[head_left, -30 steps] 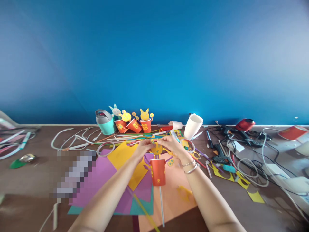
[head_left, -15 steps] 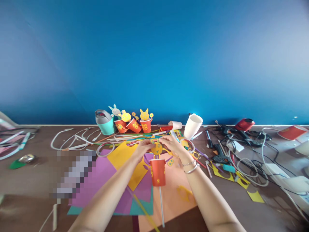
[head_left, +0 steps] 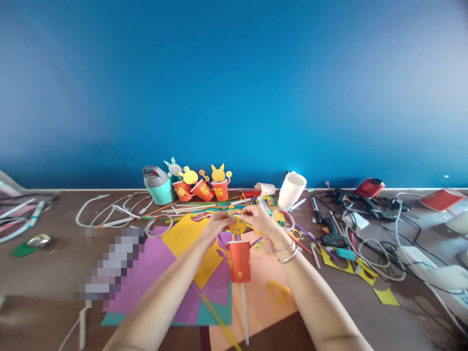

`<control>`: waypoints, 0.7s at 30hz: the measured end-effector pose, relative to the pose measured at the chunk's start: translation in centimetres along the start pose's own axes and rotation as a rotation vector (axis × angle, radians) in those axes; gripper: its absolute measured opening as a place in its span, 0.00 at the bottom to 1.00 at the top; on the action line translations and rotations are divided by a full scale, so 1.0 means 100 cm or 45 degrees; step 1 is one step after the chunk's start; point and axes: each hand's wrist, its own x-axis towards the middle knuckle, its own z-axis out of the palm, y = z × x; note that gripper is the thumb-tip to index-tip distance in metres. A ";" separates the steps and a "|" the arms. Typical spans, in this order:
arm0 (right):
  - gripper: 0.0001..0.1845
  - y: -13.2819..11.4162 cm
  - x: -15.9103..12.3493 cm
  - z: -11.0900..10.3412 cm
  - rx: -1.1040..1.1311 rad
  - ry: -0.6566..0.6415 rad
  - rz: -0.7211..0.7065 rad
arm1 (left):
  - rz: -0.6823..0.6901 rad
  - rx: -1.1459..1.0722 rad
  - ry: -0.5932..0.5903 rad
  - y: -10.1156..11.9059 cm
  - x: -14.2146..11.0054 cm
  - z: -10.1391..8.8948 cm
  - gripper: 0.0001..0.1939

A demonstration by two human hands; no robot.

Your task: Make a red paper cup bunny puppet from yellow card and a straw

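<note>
A round yellow paper animal head [head_left: 239,226] with a drawn face is pinched between my two hands. My left hand [head_left: 219,223] is closed on its left edge, and my right hand [head_left: 257,219] grips it near the upper right, by the ears. Right below the head is a red paper cup [head_left: 239,262] with yellow print, upright. A pale straw [head_left: 244,314] sticks out from under the cup towards me. Coloured paper sheets [head_left: 153,280], purple, yellow, teal and peach, lie beneath my forearms.
Finished red cups with animal heads [head_left: 220,189] stand by the blue wall beside a teal bottle [head_left: 160,187]. To the right are a white cup [head_left: 291,191], a black glue gun [head_left: 334,233], tangled cables [head_left: 380,253] and yellow paper scraps [head_left: 387,296]. Loose sticks [head_left: 193,209] lie behind my hands.
Almost nothing differs. Both hands stay on the paper head above the cup, and the view has shifted very slightly.
</note>
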 end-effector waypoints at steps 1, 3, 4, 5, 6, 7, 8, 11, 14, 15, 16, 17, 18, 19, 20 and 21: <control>0.14 0.000 0.000 0.001 -0.020 0.012 -0.006 | 0.002 0.009 -0.001 0.000 0.000 0.000 0.14; 0.13 0.000 0.001 0.003 -0.034 0.020 -0.012 | 0.008 0.024 -0.007 0.001 -0.001 0.000 0.14; 0.12 0.000 0.002 0.005 -0.035 0.018 -0.010 | 0.014 0.030 -0.011 0.002 -0.001 0.001 0.15; 0.12 0.001 0.002 0.006 -0.037 0.016 -0.008 | 0.023 0.034 -0.013 0.003 -0.001 0.001 0.16; 0.11 0.001 0.003 0.007 -0.038 0.015 -0.005 | 0.032 0.038 -0.012 0.003 -0.001 0.001 0.17; 0.11 0.001 0.003 0.008 -0.037 0.014 -0.001 | 0.042 0.043 -0.006 0.003 -0.001 0.002 0.18; 0.11 0.001 0.003 0.008 -0.036 0.011 0.004 | 0.052 0.048 0.002 0.002 -0.001 0.002 0.18; 0.13 0.001 0.002 0.007 -0.025 -0.017 0.020 | 0.077 0.074 0.036 0.000 0.002 0.002 0.18; 0.17 -0.001 -0.001 0.002 -0.006 -0.075 0.035 | 0.093 0.107 0.076 -0.005 0.004 0.000 0.17; 0.18 -0.002 -0.001 0.000 -0.001 -0.091 0.035 | 0.095 0.107 0.080 -0.006 0.005 0.000 0.17; 0.19 -0.003 -0.002 -0.002 0.003 -0.102 0.031 | 0.096 0.100 0.078 -0.007 0.005 -0.001 0.17; 0.20 -0.003 -0.002 -0.003 0.005 -0.106 0.023 | 0.096 0.090 0.073 -0.008 0.005 -0.001 0.17; 0.20 -0.003 -0.002 -0.004 0.007 -0.103 0.013 | 0.097 0.082 0.070 -0.008 0.005 -0.001 0.17; 0.20 -0.003 -0.002 -0.004 0.013 -0.093 0.001 | 0.099 0.078 0.071 -0.008 0.005 -0.001 0.17; 0.20 -0.002 -0.001 -0.004 0.020 -0.083 -0.005 | 0.099 0.073 0.074 -0.008 0.004 -0.001 0.17; 0.19 -0.001 -0.001 -0.004 0.026 -0.074 -0.002 | 0.098 0.068 0.077 -0.008 0.004 0.000 0.17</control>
